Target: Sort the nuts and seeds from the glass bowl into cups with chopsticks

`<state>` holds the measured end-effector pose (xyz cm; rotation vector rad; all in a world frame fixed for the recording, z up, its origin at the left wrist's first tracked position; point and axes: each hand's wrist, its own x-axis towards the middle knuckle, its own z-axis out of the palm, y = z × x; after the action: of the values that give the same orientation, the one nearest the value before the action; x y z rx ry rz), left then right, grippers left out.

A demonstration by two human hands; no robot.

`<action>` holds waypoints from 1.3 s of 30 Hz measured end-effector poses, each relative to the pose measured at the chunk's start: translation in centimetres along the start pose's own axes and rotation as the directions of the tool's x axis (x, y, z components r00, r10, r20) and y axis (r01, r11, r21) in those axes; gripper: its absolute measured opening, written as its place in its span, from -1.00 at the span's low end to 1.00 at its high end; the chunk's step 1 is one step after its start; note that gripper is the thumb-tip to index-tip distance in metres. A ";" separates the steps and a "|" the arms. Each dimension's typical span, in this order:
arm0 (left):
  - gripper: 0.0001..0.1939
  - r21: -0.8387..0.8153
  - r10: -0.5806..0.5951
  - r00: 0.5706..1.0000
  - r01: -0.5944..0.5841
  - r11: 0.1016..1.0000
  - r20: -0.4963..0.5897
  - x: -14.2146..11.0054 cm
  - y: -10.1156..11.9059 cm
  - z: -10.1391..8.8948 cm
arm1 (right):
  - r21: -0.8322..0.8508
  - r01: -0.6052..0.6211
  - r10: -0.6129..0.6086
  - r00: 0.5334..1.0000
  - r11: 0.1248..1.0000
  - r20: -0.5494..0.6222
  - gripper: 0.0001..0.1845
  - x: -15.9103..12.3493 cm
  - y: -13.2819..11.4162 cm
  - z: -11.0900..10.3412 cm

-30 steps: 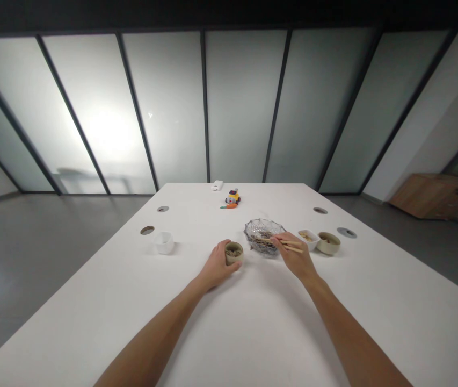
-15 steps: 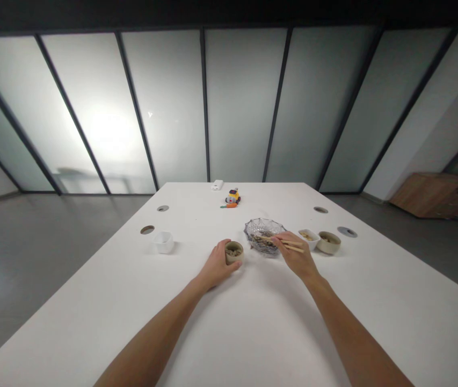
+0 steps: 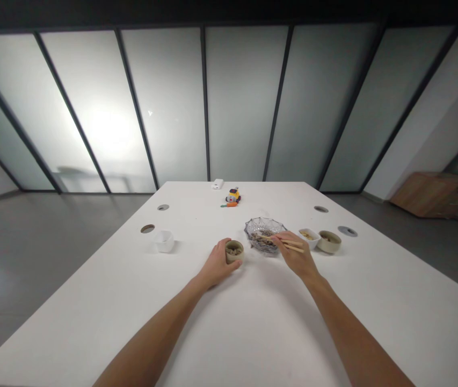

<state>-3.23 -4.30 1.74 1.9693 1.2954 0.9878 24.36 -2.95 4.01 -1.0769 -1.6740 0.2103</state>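
Observation:
My left hand [image 3: 215, 265] is wrapped round a small tan cup [image 3: 234, 251] that holds dark bits and stands on the white table [image 3: 253, 322]. My right hand [image 3: 295, 257] grips a pair of wooden chopsticks [image 3: 289, 243]. Their tips reach into a clear cut-glass bowl [image 3: 264, 232] filled with dark pieces, just right of the cup.
A small white bowl [image 3: 308, 237] and a tan bowl [image 3: 329, 241] stand right of my right hand. A white square cup [image 3: 164, 240] sits to the left. A yellow toy [image 3: 232, 196] and a white box [image 3: 217, 184] lie at the far end. Round cable holes [image 3: 147, 229] mark the table's sides.

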 end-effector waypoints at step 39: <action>-0.33 0.006 -0.051 0.985 0.053 0.999 -0.166 0.0 -0.4 0.9 | -0.053 0.151 -0.138 0.970 0.987 0.201 -0.64 -1.1 -5.6 1.7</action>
<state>-2.67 -4.24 0.96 1.8836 1.4370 1.1415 19.89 -6.35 6.01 -1.0046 -1.9417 0.1704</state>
